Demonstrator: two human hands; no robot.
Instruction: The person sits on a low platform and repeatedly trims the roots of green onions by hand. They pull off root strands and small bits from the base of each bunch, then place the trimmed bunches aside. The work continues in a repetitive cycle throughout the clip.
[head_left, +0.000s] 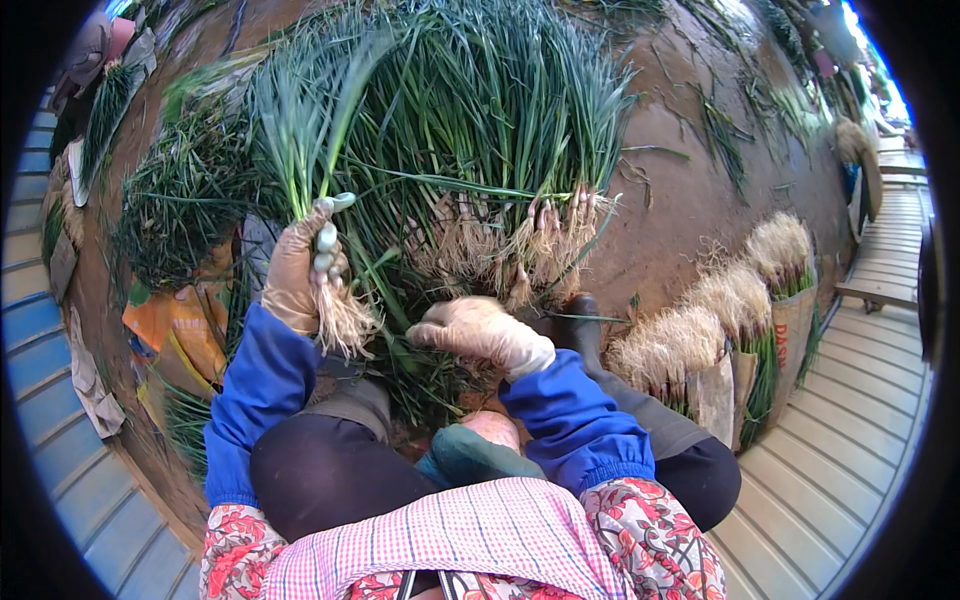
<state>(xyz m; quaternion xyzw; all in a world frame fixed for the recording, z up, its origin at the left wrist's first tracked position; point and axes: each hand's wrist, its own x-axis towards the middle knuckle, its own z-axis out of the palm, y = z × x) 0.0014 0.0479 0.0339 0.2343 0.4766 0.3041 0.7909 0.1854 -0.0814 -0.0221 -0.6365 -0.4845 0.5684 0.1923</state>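
Note:
My left hand (298, 262), in a soiled thin glove, grips a small bunch of green garlic (300, 169). Its leaves point up and away from me, while its pale roots (346, 319) hang below the fist. To the right is my right hand (484, 330), also gloved and blurred, with the fingers curled; whether anything is pinched in them is hidden. It hovers over loose green leaf scraps (420, 382) between my legs. Just beyond both hands lies a large pile of green garlic (480, 112), roots (551, 232) toward me.
Bundles of garlic stand roots-up in sacks (791, 337) at right, beside pale slatted panels (832, 427). At left, a leaf heap (187, 187) lies by an orange printed bag (195, 322). Blue slats (52, 375) border the left side. A person (86, 45) is partly visible upper left.

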